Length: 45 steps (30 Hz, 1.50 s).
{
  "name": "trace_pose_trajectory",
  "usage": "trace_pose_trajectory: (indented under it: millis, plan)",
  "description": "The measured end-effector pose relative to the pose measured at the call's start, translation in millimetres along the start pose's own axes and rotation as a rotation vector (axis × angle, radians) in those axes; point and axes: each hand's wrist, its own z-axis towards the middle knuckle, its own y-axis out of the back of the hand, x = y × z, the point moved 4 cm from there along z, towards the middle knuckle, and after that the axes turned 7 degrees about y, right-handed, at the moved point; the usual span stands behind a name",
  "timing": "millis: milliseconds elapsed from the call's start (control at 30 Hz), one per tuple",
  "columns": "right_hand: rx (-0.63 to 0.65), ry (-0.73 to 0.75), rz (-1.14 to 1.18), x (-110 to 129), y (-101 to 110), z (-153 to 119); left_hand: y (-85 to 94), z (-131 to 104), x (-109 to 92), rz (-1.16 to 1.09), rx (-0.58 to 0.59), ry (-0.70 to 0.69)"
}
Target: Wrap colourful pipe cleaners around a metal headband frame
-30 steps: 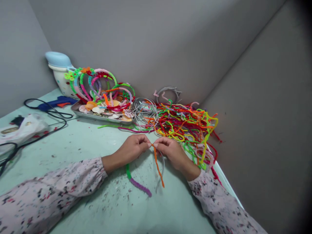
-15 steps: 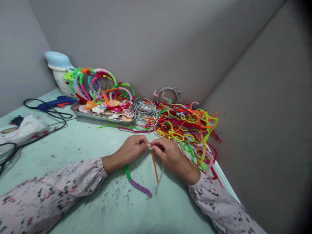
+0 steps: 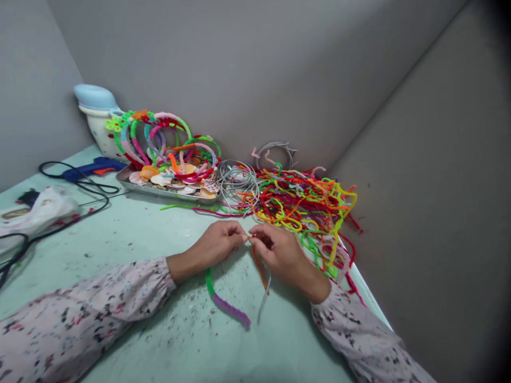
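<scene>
Left to right, from the grip. Far left: white plastic bag [image 3: 56,210] and black cable [image 3: 26,244]. Farther back on that side: blue glue gun [image 3: 90,168], then cup with blue lid [image 3: 99,130]. Beyond the left hand: metal tray [image 3: 171,197] with shells [image 3: 161,180] and fuzzy rings [image 3: 134,139].

Left hand [image 3: 219,242]: narrow thumb-and-finger pinch on the orange strand [image 3: 259,266]. Green-and-purple fuzzy length [image 3: 229,308] shows below it; its upper end is hidden by the hand. Orange strand hangs just below the meeting fingertips, grey wire [image 3: 263,300] beside it, below the right hand [image 3: 281,252]. Right fingertips are close together at the strand; can't tell if they're fully closed on it.

Judgement: fine winding or twisting, mid-step. Any further turn calls for a firm left pinch, a small right-finger roll, and both hanging ends swinging without snagging.

Behind the grip: loose wire coil [image 3: 234,164]. Back and right: strand pile [image 3: 315,199], near the right wrist, the likeliest snag. Table edge [image 3: 369,290] is right of the right forearm, wall [image 3: 431,186] past it. More room toward the wearer: tabletop [image 3: 199,351] with specks, between the sleeves.
</scene>
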Motion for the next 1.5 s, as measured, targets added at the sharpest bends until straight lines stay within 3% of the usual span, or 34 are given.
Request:
trace_pose_trajectory:
  millis: [133, 467, 967, 1067, 1167, 1333, 1500]
  plan:
    - [0.009, -0.068, 0.099, -4.9, 2.5, 0.9, 0.1, 1.2, 0.0, -0.028, 0.0, 0.009]
    - [0.05, 0.007, -0.296, 2.1, -3.7, -4.0, -0.4, 0.7, 1.3, -0.026, -0.006, 0.016]
    - [0.061, 0.087, -0.604, 17.0, -5.6, -6.3, -2.3, -1.5, 0.1, -0.03, 0.023, 0.002]
    - [0.029, 0.043, -0.475, 14.8, -3.5, -5.1, -1.4, -0.1, 1.4, -0.059, 0.028, 0.005]
    - [-0.05, -0.032, -0.191, 9.7, 3.0, -1.3, 1.2, 1.7, 0.8, -0.126, 0.015, 0.006]
    - [-0.203, -0.333, 0.248, -11.0, 14.3, 1.5, 7.1, 1.6, -5.9, -0.251, -0.049, 0.012]
    - [-0.101, -0.512, 0.638, -22.5, 4.2, -1.2, 9.0, 0.8, -8.9, -0.302, -0.086, -0.019]
